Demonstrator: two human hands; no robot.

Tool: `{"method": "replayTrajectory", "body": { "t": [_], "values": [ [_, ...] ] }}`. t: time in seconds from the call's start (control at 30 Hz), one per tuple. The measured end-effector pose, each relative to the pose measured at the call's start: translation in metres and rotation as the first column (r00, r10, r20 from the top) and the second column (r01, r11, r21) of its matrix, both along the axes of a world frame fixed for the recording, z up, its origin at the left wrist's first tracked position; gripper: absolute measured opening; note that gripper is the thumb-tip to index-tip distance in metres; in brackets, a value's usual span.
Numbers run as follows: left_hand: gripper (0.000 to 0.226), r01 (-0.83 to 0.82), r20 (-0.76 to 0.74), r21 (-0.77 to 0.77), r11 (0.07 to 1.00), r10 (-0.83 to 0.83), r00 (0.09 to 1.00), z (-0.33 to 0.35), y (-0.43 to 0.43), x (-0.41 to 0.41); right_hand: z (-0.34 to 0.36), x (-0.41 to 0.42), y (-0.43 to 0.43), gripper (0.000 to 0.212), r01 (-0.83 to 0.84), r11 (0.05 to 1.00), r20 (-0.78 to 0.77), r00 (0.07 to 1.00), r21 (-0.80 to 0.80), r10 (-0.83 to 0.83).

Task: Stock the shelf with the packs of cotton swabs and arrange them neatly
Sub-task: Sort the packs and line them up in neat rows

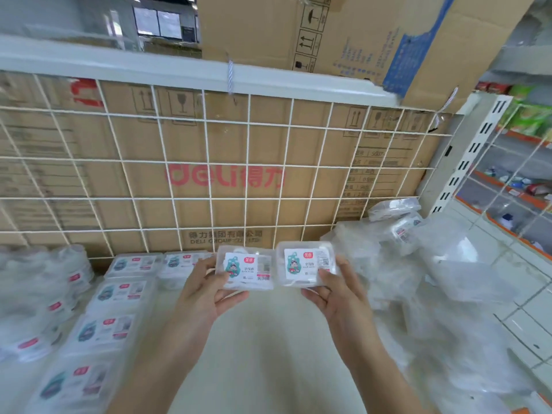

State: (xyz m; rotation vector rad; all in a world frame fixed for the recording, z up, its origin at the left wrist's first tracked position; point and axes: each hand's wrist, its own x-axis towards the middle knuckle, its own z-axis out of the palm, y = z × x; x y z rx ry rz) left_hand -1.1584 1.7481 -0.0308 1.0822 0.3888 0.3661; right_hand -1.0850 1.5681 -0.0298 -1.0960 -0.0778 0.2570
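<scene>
My left hand grips a clear plastic pack with a white label, thumb on its front. My right hand grips a second, matching pack just to the right of it. Both packs are held side by side above the white shelf, near the wire grid. A column of like packs lies flat on the shelf's left, running toward me, with two more along the back. At the far left stand blurred stacks of round packs.
A white wire grid backs the shelf, with brown cartons behind it. Crumpled clear wrapping and loose packs pile up at the right. A slotted upright and other shelves with goods stand further right.
</scene>
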Motion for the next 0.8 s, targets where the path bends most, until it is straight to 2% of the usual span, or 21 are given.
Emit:
{"method": "replayTrajectory", "body": {
  "t": [0.13,0.27,0.33,0.4,0.47,0.5,0.63,0.77,0.8],
  "values": [
    [0.021,0.002,0.007,-0.016,1.0,-0.002,1.0,0.001,0.003,-0.015,-0.003,-0.018,0.035,0.043,-0.073,0.988,0.12,0.989,-0.135,0.089],
    [0.015,-0.065,-0.042,0.004,0.998,0.065,0.997,-0.003,0.007,-0.024,-0.008,-0.036,0.059,0.041,-0.075,0.992,0.105,0.991,-0.104,0.086],
    [0.029,-0.087,-0.049,0.022,0.996,0.088,0.995,-0.006,0.008,-0.03,-0.009,-0.045,0.07,0.038,-0.087,0.994,0.062,0.994,-0.072,0.091],
    [0.058,-0.002,-0.012,0.152,0.988,0.004,1.0,-0.011,0.011,-0.04,-0.011,-0.056,0.08,0.034,-0.104,0.992,0.039,0.994,-0.07,0.107],
    [0.068,0.048,-0.01,0.26,0.964,-0.047,0.999,-0.014,0.013,-0.05,-0.016,-0.066,0.089,0.028,-0.123,0.988,0.061,0.99,-0.093,0.129],
    [0.065,0.027,-0.012,0.259,0.966,-0.025,1.0,-0.015,0.017,-0.053,-0.018,-0.071,0.092,0.028,-0.134,0.986,0.068,0.988,-0.102,0.141],
    [0.061,-0.071,-0.028,0.245,0.967,0.08,0.996,-0.016,0.028,-0.064,-0.023,-0.078,0.097,0.053,-0.224,0.971,0.03,0.973,-0.084,0.227],
    [0.036,-0.058,-0.084,0.326,0.944,0.09,0.992,-0.015,0.039,-0.075,-0.024,-0.079,0.096,0.064,-0.401,0.904,0.046,0.91,-0.15,0.411],
    [0.035,-0.043,-0.114,0.342,0.939,0.087,0.99,-0.014,0.041,-0.078,-0.025,-0.079,0.095,0.069,-0.441,0.879,0.058,0.887,-0.18,0.458]
  ]
}}
